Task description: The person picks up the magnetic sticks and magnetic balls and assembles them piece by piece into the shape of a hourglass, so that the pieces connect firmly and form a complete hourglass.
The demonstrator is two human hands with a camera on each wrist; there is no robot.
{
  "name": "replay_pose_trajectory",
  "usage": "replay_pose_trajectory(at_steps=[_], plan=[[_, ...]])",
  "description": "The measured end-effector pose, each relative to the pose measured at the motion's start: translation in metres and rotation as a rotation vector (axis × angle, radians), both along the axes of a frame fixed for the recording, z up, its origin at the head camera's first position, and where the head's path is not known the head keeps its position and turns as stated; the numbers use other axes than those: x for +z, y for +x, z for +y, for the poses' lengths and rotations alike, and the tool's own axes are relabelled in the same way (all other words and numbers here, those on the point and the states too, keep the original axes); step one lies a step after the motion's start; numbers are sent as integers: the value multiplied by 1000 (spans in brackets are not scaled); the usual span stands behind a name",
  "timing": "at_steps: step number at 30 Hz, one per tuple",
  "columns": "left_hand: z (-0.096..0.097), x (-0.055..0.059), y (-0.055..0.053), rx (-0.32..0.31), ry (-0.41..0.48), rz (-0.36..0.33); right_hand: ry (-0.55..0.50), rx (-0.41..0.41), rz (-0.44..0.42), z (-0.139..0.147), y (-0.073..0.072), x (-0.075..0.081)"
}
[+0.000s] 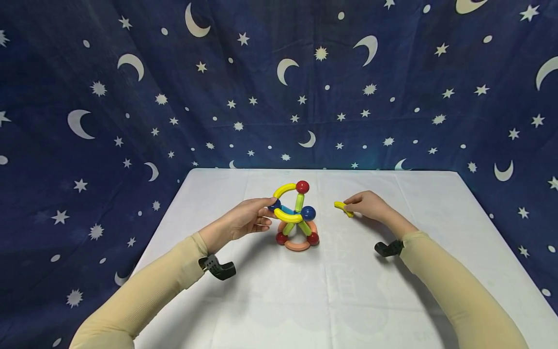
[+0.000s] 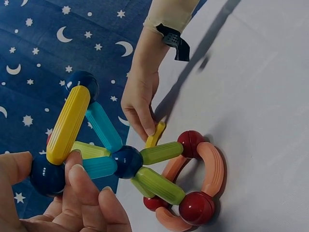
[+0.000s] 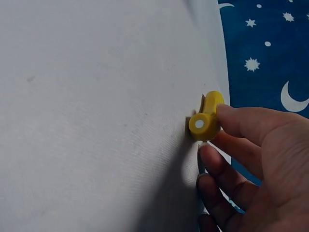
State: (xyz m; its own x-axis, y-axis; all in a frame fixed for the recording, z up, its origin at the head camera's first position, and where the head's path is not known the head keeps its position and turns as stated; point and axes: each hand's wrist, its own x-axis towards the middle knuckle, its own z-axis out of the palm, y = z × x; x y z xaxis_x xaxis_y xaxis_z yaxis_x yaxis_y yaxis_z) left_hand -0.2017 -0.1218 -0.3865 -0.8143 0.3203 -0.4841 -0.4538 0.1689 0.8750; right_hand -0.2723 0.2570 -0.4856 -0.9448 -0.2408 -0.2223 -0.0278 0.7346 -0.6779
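Note:
A built figure of magnetic rods and balls stands on the table. Its base ring has curved orange rods [image 1: 297, 246] and red balls [image 2: 197, 208]; green rods [image 2: 161, 186] rise to a blue middle ball [image 2: 127, 162]. Higher up are light blue rods [image 2: 104, 126], curved yellow rods [image 1: 287, 216] and a red top ball [image 1: 302, 187]. My left hand [image 1: 246, 219] pinches the blue ball [image 2: 47, 175] at the figure's upper left. To the right of the figure, my right hand [image 1: 369, 205] pinches a loose curved yellow rod [image 3: 204, 124] at the table surface, apart from the figure.
A white cloth covers the table [image 1: 270, 310]. Behind it and at both sides hangs a dark blue curtain [image 1: 261, 121] with moons and stars. Black wrist mounts [image 1: 216, 267] sit on both forearms.

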Motion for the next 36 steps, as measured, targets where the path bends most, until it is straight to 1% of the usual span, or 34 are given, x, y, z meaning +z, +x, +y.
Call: replay_pose_trajectory(at_steps=[5,13,19,20,22,24,27,29,32,36], plan=[[0,0,0,-1,5,0,27,-30,18,-2,3,0],[0,0,0,-5,11,2,110,-57,83,-13,11,-1],[0,1,0,-5,12,1,182,-7,222,-21,17,-2],[0,1,0,-5,12,0,186,2,238,-22,17,-3],[0,0,0,-6,11,-1,167,14,236,-24,18,-3],[0,0,0,-6,12,-2,123,22,215,-25,19,-1],[0,-1,0,-6,12,-3,8,3,143,-28,23,4],[0,-1,0,-5,12,-4,-103,-29,74,-30,27,10],[0,-1,0,0,11,-8,-273,-101,-25,-36,34,22],[0,0,-1,8,12,-14,-527,-186,-173,-44,42,37]])
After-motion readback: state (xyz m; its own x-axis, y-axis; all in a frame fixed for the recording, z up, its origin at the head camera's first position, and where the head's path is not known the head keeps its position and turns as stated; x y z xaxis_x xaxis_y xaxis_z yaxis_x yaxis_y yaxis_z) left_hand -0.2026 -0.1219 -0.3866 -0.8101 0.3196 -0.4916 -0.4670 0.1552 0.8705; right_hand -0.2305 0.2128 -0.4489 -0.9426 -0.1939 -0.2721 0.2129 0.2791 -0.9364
